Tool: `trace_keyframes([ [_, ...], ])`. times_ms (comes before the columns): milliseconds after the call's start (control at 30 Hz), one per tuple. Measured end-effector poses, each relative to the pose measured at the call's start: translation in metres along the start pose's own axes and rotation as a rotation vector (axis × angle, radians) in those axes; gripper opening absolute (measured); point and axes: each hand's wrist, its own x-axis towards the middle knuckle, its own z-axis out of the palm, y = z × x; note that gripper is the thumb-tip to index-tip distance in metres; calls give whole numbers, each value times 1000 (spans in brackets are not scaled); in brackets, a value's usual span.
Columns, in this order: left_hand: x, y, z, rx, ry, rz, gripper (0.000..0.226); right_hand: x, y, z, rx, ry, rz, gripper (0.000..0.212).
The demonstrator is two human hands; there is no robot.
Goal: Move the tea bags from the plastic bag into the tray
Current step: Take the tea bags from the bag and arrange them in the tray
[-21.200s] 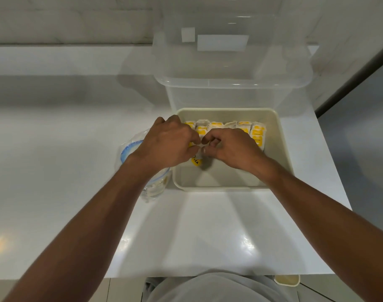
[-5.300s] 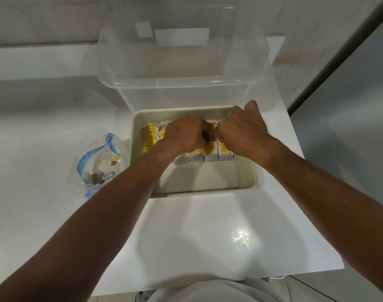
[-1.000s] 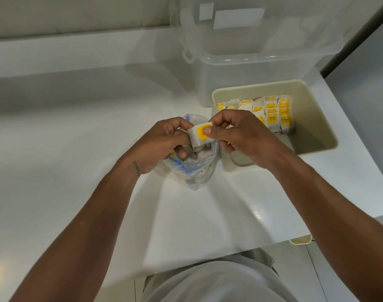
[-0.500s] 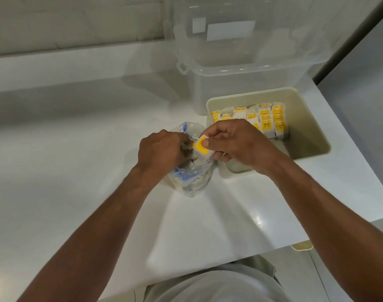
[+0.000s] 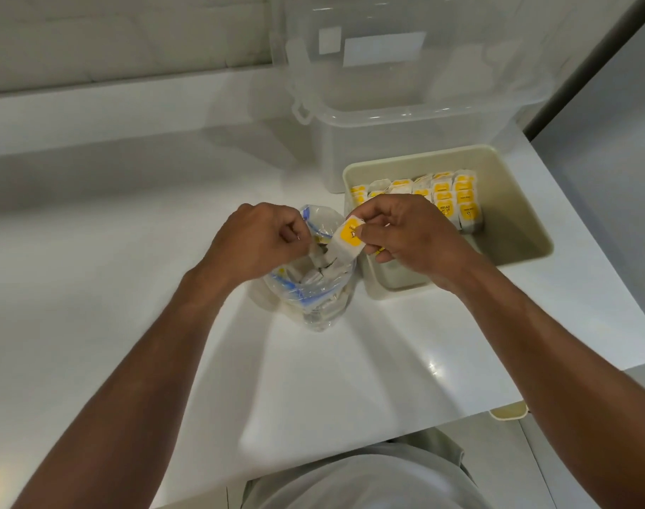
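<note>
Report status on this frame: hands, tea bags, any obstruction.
Left hand grips plastic bag rim. Right hand pinches tea bag over bag's mouth. Tray holds stacked rows at far end; path to it unobstructed.

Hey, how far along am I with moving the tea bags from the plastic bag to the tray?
Done: rows of tea bags stand at the far side of the tray. In hand: the right hand pinches one tea bag above the plastic bag, whose rim the left hand holds. Left: more sachets show inside the bag; the tray's near part is bare.
</note>
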Motion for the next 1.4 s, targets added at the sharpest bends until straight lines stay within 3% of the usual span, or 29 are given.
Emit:
trace_keyframes([
  [200,3,2,-9,-216,-6,-46,15,-4,-9,3,107,-226,27,15],
  [367,4,1,-18,-421,-100,-114,40,-1,-9,5,38,-170,-14,13],
  [567,2,4,-23,-560,-151,-117,5,-4,-9,6,-31,-197,-40,11],
  [800,0,3,-19,-466,-161,-48,9,-2,-9,7,-2,-155,-9,12],
  [1000,-5,9,-24,-478,-198,-114,14,1,-5,5,-49,-93,-23,13],
  [1100,-5,14,-25,-518,-193,-155,5,2,-5,5,-79,-85,-44,11],
  [1133,-4,15,-25,-519,-187,-161,13,3,-5,5,-85,-84,-50,11],
  [1200,-4,16,-24,-464,-159,-144,21,4,-5,4,-98,-84,-57,12],
  [1300,-3,13,-22,-333,-100,-80,10,4,-5,3,-111,-87,-72,13],
  [1400,-1,10,-23,-307,-138,-66,31,3,-6,3,-71,-118,-72,12],
])
